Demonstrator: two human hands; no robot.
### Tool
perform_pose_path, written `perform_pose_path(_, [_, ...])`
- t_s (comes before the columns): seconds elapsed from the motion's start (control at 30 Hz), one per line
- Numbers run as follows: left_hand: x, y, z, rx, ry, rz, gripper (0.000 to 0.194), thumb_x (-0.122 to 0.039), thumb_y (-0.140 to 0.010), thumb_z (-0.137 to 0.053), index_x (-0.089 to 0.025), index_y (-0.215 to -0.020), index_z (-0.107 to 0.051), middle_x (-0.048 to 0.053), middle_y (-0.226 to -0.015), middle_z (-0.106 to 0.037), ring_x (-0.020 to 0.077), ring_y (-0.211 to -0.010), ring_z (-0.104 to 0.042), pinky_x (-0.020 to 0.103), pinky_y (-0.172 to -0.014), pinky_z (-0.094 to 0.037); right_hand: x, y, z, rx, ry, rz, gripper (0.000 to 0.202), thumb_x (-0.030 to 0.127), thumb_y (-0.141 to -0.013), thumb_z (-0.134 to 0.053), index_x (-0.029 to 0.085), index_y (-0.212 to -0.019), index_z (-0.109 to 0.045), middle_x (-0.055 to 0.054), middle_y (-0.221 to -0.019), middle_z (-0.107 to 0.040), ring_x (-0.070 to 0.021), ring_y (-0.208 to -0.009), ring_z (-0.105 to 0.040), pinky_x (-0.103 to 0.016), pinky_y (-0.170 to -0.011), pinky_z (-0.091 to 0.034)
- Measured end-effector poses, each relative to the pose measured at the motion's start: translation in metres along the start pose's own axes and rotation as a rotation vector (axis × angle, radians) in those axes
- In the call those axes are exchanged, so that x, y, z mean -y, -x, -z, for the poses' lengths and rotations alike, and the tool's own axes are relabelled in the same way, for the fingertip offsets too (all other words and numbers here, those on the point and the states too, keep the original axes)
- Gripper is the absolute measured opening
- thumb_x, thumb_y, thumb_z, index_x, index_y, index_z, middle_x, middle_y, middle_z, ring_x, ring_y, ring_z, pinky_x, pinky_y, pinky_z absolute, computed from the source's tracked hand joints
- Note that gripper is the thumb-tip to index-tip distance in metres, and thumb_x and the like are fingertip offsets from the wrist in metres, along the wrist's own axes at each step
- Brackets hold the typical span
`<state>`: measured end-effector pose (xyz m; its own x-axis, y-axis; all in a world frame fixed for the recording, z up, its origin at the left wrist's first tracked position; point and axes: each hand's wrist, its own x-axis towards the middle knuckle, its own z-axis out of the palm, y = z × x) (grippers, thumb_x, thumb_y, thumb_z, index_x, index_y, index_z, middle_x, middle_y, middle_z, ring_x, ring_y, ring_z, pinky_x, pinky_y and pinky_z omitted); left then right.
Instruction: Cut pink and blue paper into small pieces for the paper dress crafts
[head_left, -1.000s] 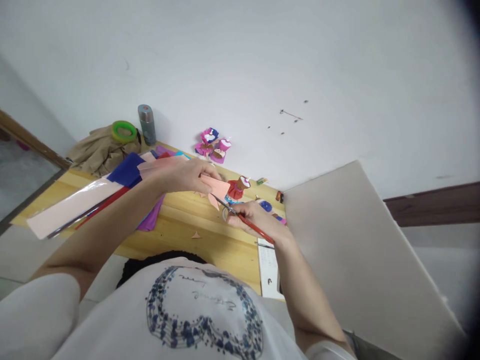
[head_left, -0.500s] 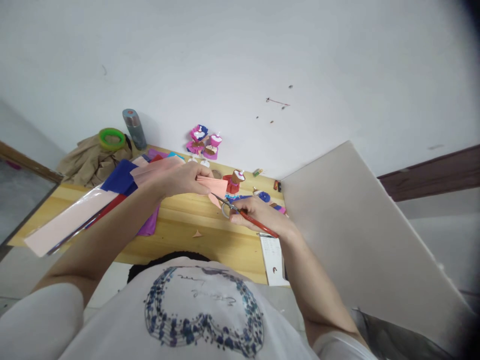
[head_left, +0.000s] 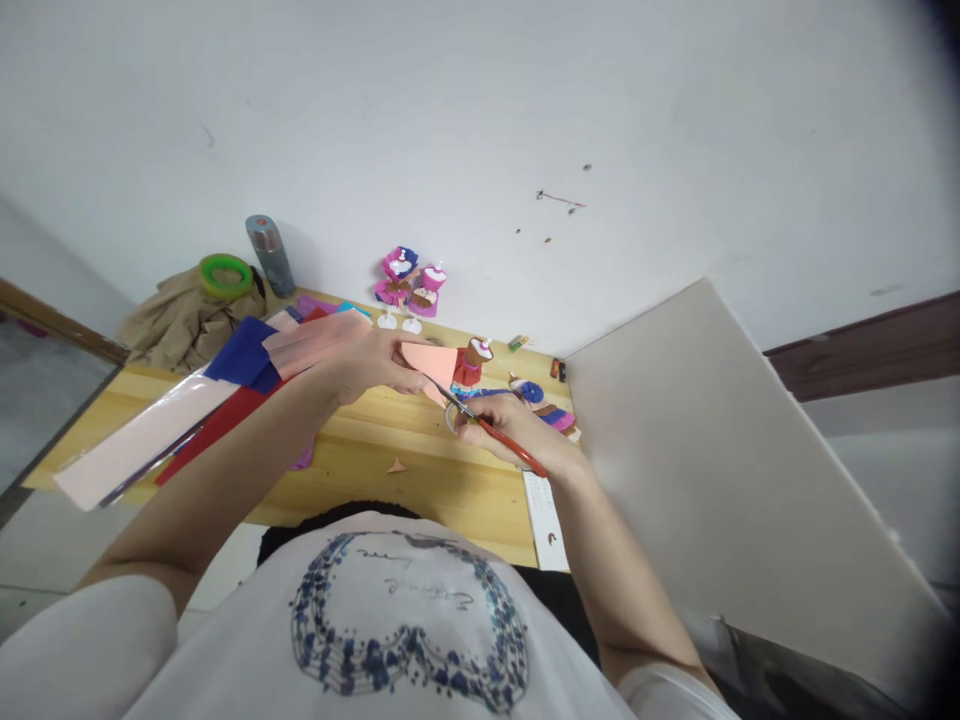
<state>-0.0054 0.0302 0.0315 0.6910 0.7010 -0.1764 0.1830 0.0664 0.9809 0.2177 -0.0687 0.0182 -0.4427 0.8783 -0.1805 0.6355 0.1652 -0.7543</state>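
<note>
My left hand (head_left: 367, 358) pinches a pink paper piece (head_left: 431, 363) between closed fingers, holding it just above the wooden table (head_left: 360, 470). My right hand (head_left: 517, 428) is closed on red-handled scissors (head_left: 480, 424), their blades meeting the paper's lower edge right beside my left fingertips (blade gap too small to tell). A small pink scrap (head_left: 396, 465) lies below both hands.

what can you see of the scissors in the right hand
The scissors have red handles and thin metal blades. The right hand grips them above the wooden table, blades pointing up-left into the lower edge of the pink paper piece held by the left hand. How far the blades are open is too small to tell.
</note>
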Motion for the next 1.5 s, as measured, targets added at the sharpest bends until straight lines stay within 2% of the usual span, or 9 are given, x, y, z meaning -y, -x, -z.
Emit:
perform_pose_path(0.13, [0.0, 0.0, -0.007, -0.014, 0.056, 0.019, 0.051, -0.016, -0.059, -0.073, -0.009, -0.109, -0.07, 0.0, -0.066, -0.069, 0.0166, -0.068, -0.066, 0.025, -0.062, -0.049, 0.001, 0.0, -0.002, -0.019, 0.006, 0.005, 0.047, 0.06, -0.089, -0.053, 0.016, -0.073, -0.057, 0.001, -0.064, -0.046, -0.0122, -0.061, -0.043, -0.024, -0.059, -0.034])
perform_pose_path(0.23, [0.003, -0.002, -0.005, -0.022, 0.055, 0.009, 0.048, -0.015, -0.06, -0.071, -0.008, -0.108, -0.071, 0.001, -0.066, -0.07, 0.0171, -0.068, -0.067, 0.024, -0.06, -0.049, 0.001, 0.0, -0.001, -0.017, 0.0, 0.013, 0.046, 0.06, -0.089, -0.053, 0.016, -0.073, -0.057, 0.002, -0.063, -0.046, -0.0122, -0.06, -0.042, -0.024, -0.059, -0.034])
perform_pose_path(0.43, [0.01, -0.003, 0.0, 0.034, 0.092, -0.044, 0.037, -0.018, -0.063, -0.073, -0.011, -0.099, -0.073, 0.004, -0.078, -0.075, 0.017, -0.075, -0.069, 0.024, -0.066, -0.051, 0.003, 0.001, 0.0, -0.004, 0.014, 0.019, 0.051, 0.063, -0.089, -0.049, 0.015, -0.073, -0.057, 0.001, -0.064, -0.045, -0.0115, -0.059, -0.039, -0.025, -0.058, -0.032])
perform_pose_path(0.53, [0.009, -0.002, -0.002, 0.015, 0.117, -0.014, 0.033, -0.017, -0.062, -0.073, -0.01, -0.094, -0.073, 0.005, -0.078, -0.075, 0.0175, -0.074, -0.069, 0.025, -0.068, -0.052, 0.002, 0.001, 0.0, -0.01, 0.001, 0.043, 0.053, 0.064, -0.089, -0.047, 0.015, -0.074, -0.058, 0.001, -0.066, -0.045, -0.0115, -0.059, -0.039, -0.026, -0.057, -0.031])
perform_pose_path(0.8, [-0.001, 0.001, -0.004, -0.006, 0.119, 0.01, 0.047, -0.013, -0.061, -0.073, -0.008, -0.107, -0.07, 0.005, -0.076, -0.075, 0.0191, -0.078, -0.07, 0.027, -0.07, -0.053, -0.002, -0.001, -0.001, 0.005, -0.075, 0.033, 0.051, 0.062, -0.089, -0.051, 0.014, -0.074, -0.06, 0.001, -0.066, -0.046, -0.0117, -0.059, -0.04, -0.025, -0.058, -0.033])
perform_pose_path(1.03, [-0.011, 0.004, -0.001, -0.038, -0.008, -0.012, 0.041, -0.012, -0.058, -0.075, -0.011, -0.099, -0.074, -0.001, -0.062, -0.069, 0.0166, -0.066, -0.066, 0.025, -0.062, -0.052, -0.004, 0.0, 0.0, -0.004, -0.063, 0.046, 0.054, 0.065, -0.086, -0.053, 0.013, -0.075, -0.063, 0.0, -0.066, -0.051, -0.0128, -0.06, -0.044, -0.025, -0.058, -0.035])
perform_pose_path(1.23, [-0.007, 0.003, 0.0, -0.059, -0.018, -0.028, 0.042, -0.011, -0.057, -0.076, -0.012, -0.099, -0.075, -0.002, -0.06, -0.067, 0.0168, -0.064, -0.065, 0.024, -0.059, -0.049, -0.002, 0.0, 0.002, -0.012, -0.05, 0.026, 0.057, 0.068, -0.084, -0.054, 0.012, -0.073, -0.065, -0.002, -0.065, -0.056, -0.0146, -0.062, -0.048, -0.026, -0.059, -0.036])
perform_pose_path(1.5, [-0.003, 0.001, 0.002, -0.016, 0.03, -0.023, 0.045, -0.013, -0.057, -0.077, -0.013, -0.102, -0.074, 0.0, -0.066, -0.07, 0.0167, -0.066, -0.064, 0.025, -0.06, -0.049, 0.004, 0.001, 0.003, -0.018, -0.043, -0.001, 0.058, 0.067, -0.083, -0.056, 0.011, -0.072, -0.067, 0.0, -0.06, -0.049, -0.0113, -0.056, -0.041, -0.024, -0.054, -0.031])
